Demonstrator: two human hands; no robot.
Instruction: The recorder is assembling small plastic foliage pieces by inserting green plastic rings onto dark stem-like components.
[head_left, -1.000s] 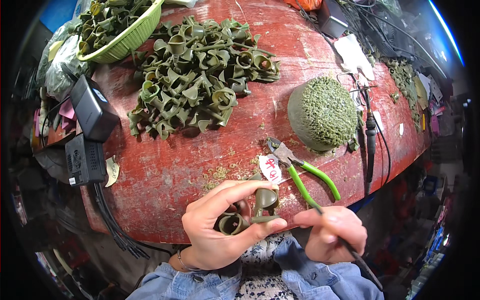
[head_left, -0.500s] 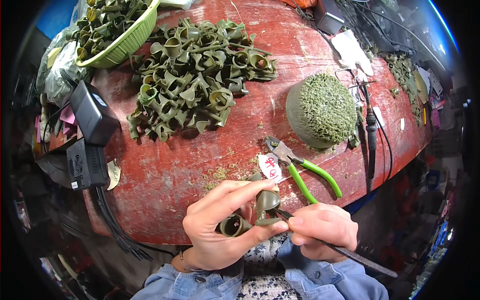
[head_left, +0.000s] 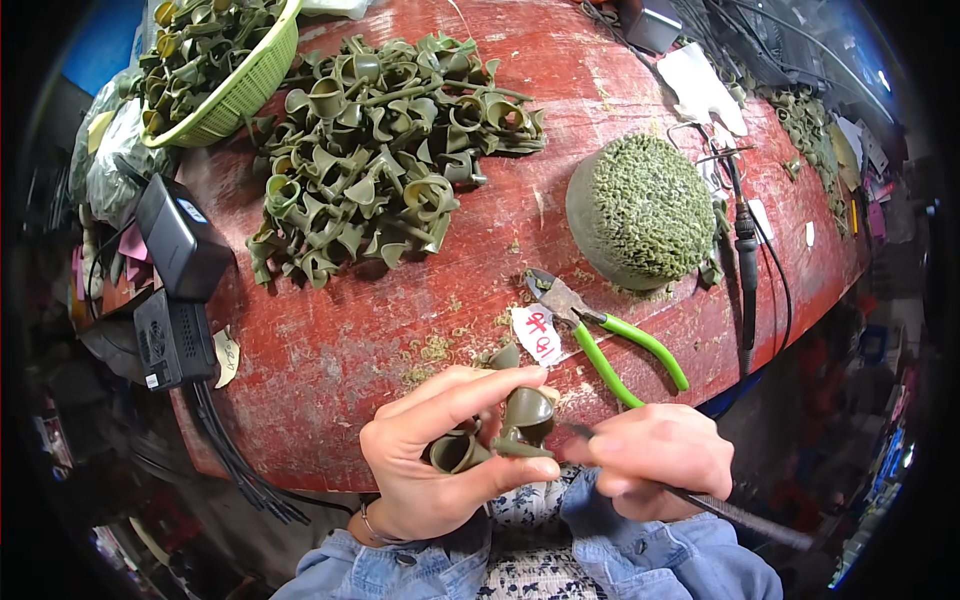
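My left hand point(head_left: 430, 440) is closed around an olive-green moulded piece with cup-shaped ends. One shiny cup point(head_left: 528, 412) shows between thumb and index finger, and another open cup point(head_left: 458, 452) sticks out below the fingers. In my right hand point(head_left: 660, 460), just to the right, is a slim dark tool with a pointed tip and a long rough-textured shaft point(head_left: 745, 520). Its tip lies beside the piece, blurred, apparently a little apart from it. Beyond my hands, diagonal cutters point(head_left: 605, 335) with green handles lie on the red table by a marked white paper scrap point(head_left: 537, 335).
A large heap of green cup pieces point(head_left: 370, 160) covers the back left, beside a green basket point(head_left: 240, 105) of more. A round tub point(head_left: 600, 225) with a crumbly green top stands right of centre. A corded pen-like tool point(head_left: 746, 250) lies farther right; black boxes point(head_left: 185, 235) stand left.
My right hand has drawn the tool slightly right, away from the piece. The left hand has turned the piece a little, and the whole view has shifted slightly.
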